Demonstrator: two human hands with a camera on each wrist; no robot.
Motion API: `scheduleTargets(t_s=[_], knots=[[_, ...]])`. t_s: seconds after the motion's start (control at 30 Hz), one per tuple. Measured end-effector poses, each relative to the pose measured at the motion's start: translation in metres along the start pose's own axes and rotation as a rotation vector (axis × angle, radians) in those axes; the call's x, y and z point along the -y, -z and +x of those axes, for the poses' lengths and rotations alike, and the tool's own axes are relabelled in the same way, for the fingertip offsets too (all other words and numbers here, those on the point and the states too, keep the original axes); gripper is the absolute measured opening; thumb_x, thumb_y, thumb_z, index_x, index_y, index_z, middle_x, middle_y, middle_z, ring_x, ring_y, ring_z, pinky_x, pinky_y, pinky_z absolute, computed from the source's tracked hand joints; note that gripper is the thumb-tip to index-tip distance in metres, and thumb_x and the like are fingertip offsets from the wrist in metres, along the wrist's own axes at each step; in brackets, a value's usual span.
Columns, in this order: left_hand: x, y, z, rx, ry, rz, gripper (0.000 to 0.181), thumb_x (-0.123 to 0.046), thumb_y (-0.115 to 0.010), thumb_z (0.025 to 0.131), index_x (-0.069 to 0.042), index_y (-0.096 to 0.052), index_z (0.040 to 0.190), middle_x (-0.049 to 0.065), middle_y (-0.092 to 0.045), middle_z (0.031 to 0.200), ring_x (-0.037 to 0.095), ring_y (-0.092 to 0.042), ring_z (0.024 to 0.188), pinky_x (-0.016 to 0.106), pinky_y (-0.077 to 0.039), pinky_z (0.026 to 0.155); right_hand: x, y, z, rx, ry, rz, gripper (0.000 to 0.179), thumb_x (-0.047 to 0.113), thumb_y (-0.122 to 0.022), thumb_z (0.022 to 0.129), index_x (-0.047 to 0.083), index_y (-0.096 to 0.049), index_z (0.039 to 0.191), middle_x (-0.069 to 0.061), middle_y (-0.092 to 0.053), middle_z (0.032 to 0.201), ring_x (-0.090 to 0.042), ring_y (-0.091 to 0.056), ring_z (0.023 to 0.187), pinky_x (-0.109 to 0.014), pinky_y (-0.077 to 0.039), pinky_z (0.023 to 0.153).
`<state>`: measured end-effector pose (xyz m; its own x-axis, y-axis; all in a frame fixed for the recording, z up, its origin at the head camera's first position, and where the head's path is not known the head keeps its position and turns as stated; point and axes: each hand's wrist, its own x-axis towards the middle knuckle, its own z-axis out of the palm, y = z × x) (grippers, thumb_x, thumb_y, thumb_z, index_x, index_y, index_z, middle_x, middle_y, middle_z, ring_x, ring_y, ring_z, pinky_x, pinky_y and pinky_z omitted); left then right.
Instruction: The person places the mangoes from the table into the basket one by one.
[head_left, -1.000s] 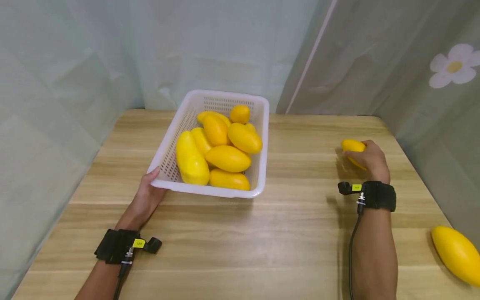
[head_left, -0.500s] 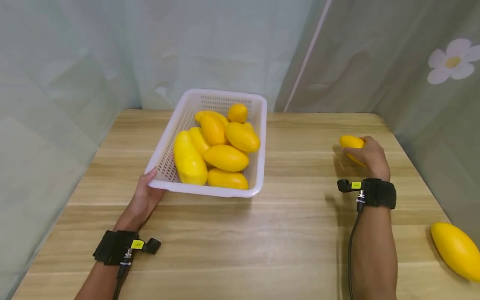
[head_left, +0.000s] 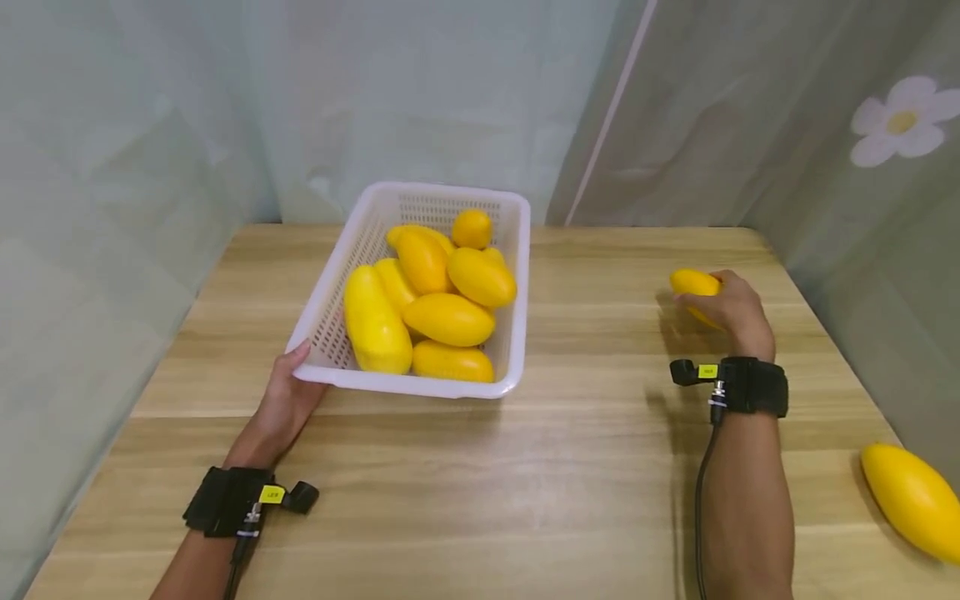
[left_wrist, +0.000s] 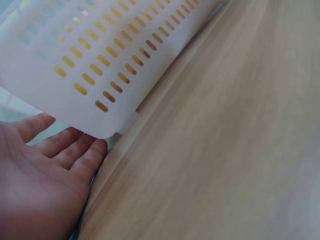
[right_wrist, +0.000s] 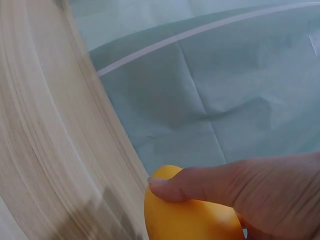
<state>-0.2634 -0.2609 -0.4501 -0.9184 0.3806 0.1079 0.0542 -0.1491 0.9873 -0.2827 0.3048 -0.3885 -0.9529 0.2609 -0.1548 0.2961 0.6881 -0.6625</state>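
Note:
My left hand [head_left: 287, 400] holds the near left corner of a white plastic basket [head_left: 420, 382], thumb on the rim. In the left wrist view, fingers [left_wrist: 91, 157] touch the slotted basket wall [left_wrist: 117, 102] near its bottom corner. Several yellow mangoes [head_left: 450, 319] are heaped in the basket, with a longer, paler yellow fruit [head_left: 375, 321] along its left side. At the right, my right hand [head_left: 738, 312] grips another mango [head_left: 694, 282] from above. The right wrist view shows the thumb [right_wrist: 200, 185] across that mango [right_wrist: 190, 220]; the other fingers are mostly hidden.
One more mango [head_left: 911, 502] lies on the wooden table [head_left: 577, 483] at the near right, partly cut off by the frame. Pale curtains [head_left: 450, 100] hang behind the table and along both sides. A cable [head_left: 701, 508] runs down from the right wrist band.
The right hand has shifted slightly left with the mango in its grip. The left hand keeps its hold on the basket, and the fruit inside has not moved.

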Motion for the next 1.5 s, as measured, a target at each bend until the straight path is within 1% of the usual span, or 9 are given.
scheduleTargets(t_s=[0.13, 0.27, 0.37, 0.53, 0.83, 0.97, 1.1, 1.4, 1.5], knots=[[0.001, 0.002, -0.002, -0.011, 0.006, 0.012, 0.051, -0.040, -0.023, 0.095, -0.032, -0.013, 0.145, 0.001, -0.009, 0.147, 0.028, -0.015, 0.127, 0.042, -0.012, 0.100, 0.002, -0.003, 0.000, 0.007, 0.008, 0.015, 0.090, 0.049, -0.061, 0.080, -0.006, -0.022, 0.138, -0.027, -0.035, 0.123, -0.039, -0.036, 0.102, -0.049, -0.032, 0.082], [0.001, 0.004, -0.001, -0.018, 0.007, 0.019, 0.051, -0.040, -0.023, 0.095, -0.033, -0.014, 0.145, 0.000, -0.010, 0.147, 0.028, -0.016, 0.126, 0.044, -0.011, 0.100, 0.004, -0.005, 0.001, 0.005, 0.018, 0.028, 0.085, 0.044, -0.062, 0.081, -0.006, -0.023, 0.138, -0.027, -0.036, 0.122, -0.039, -0.037, 0.101, -0.048, -0.033, 0.080], [0.000, 0.005, 0.000, -0.022, 0.008, 0.019, 0.051, -0.041, -0.024, 0.095, -0.033, -0.014, 0.144, -0.001, -0.010, 0.147, 0.028, -0.017, 0.126, 0.043, -0.012, 0.100, 0.006, -0.006, 0.002, 0.002, 0.022, 0.036, 0.083, 0.041, -0.063, 0.082, -0.006, -0.024, 0.137, -0.027, -0.036, 0.122, -0.038, -0.037, 0.101, -0.047, -0.033, 0.080], [0.001, 0.006, -0.001, -0.019, 0.003, 0.017, 0.052, -0.040, -0.024, 0.095, -0.032, -0.014, 0.145, 0.001, -0.010, 0.147, 0.029, -0.017, 0.126, 0.040, -0.014, 0.100, 0.008, -0.005, 0.002, 0.001, 0.024, 0.049, 0.084, 0.042, -0.064, 0.080, -0.006, -0.025, 0.137, -0.026, -0.036, 0.122, -0.037, -0.037, 0.101, -0.046, -0.033, 0.080], [-0.002, 0.005, 0.001, -0.009, -0.006, 0.028, 0.051, -0.040, -0.023, 0.095, -0.033, -0.013, 0.145, 0.000, -0.010, 0.147, 0.028, -0.017, 0.126, 0.042, -0.013, 0.100, 0.013, -0.002, 0.001, 0.033, 0.028, -0.013, 0.092, 0.051, -0.064, 0.077, -0.007, -0.024, 0.137, -0.028, -0.036, 0.122, -0.040, -0.037, 0.103, -0.052, -0.032, 0.082], [-0.004, 0.005, 0.000, -0.007, 0.000, 0.033, 0.051, -0.041, -0.023, 0.095, -0.033, -0.013, 0.145, 0.000, -0.009, 0.147, 0.028, -0.016, 0.126, 0.044, -0.012, 0.100, 0.016, -0.002, 0.001, 0.039, 0.042, -0.029, 0.092, 0.051, -0.064, 0.077, -0.006, -0.024, 0.137, -0.028, -0.036, 0.123, -0.040, -0.037, 0.104, -0.053, -0.031, 0.083], [-0.005, 0.005, -0.001, -0.013, 0.000, 0.032, 0.051, -0.041, -0.023, 0.095, -0.033, -0.013, 0.145, -0.001, -0.009, 0.147, 0.027, -0.016, 0.127, 0.045, -0.011, 0.100, 0.018, -0.001, 0.001, 0.045, 0.054, -0.029, 0.088, 0.048, -0.066, 0.077, -0.005, -0.027, 0.137, -0.028, -0.036, 0.123, -0.040, -0.036, 0.103, -0.053, -0.031, 0.083], [-0.004, 0.007, -0.002, -0.007, 0.002, 0.033, 0.051, -0.041, -0.022, 0.095, -0.033, -0.013, 0.145, 0.001, -0.010, 0.147, 0.029, -0.017, 0.126, 0.041, -0.016, 0.099, 0.022, -0.001, 0.000, 0.070, 0.069, -0.036, 0.087, 0.050, -0.066, 0.075, -0.002, -0.032, 0.136, -0.025, -0.039, 0.120, -0.038, -0.038, 0.099, -0.050, -0.033, 0.079], [-0.005, 0.006, -0.002, -0.001, -0.001, 0.028, 0.051, -0.041, -0.022, 0.095, -0.033, -0.013, 0.145, 0.001, -0.010, 0.147, 0.029, -0.017, 0.127, 0.043, -0.013, 0.100, 0.024, 0.000, -0.001, 0.080, 0.059, -0.026, 0.093, 0.055, -0.066, 0.073, -0.002, -0.030, 0.137, -0.025, -0.038, 0.121, -0.038, -0.038, 0.100, -0.050, -0.033, 0.080]])
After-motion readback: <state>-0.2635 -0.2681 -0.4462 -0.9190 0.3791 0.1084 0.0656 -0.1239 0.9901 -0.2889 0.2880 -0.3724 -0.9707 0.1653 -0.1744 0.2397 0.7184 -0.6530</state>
